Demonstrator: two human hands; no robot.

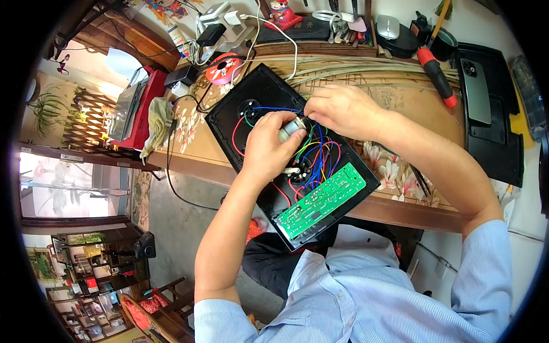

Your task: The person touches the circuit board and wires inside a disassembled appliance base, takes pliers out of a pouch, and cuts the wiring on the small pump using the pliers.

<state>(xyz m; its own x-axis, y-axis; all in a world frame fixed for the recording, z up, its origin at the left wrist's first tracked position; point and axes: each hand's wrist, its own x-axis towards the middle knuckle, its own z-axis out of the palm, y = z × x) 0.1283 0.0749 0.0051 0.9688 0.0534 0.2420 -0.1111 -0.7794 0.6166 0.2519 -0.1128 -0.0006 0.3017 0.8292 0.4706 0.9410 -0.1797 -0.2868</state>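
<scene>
In my left hand point(269, 146) is a small silver-grey cylinder point(290, 130), gripped between thumb and fingers. The fingers of my right hand point(343, 111) are pinched at the cylinder's far end, beside several wires; what they hold there is hidden. Both hands are over an open black housing point(226, 117), which lies tilted across the table edge. Inside it are red, blue, green and yellow wires point(323, 151), a round black part point(250, 107) at the upper left, and a green circuit board point(320, 200) at the near end.
The wooden table point(400, 106) bears a red-and-black handled tool point(436, 77), a phone point(476, 91) on a black panel, and long thin strips point(354, 66). At the back left are a pink-orange spool point(223, 70), a crumpled cloth point(159, 123) and white plugs with cables point(231, 26).
</scene>
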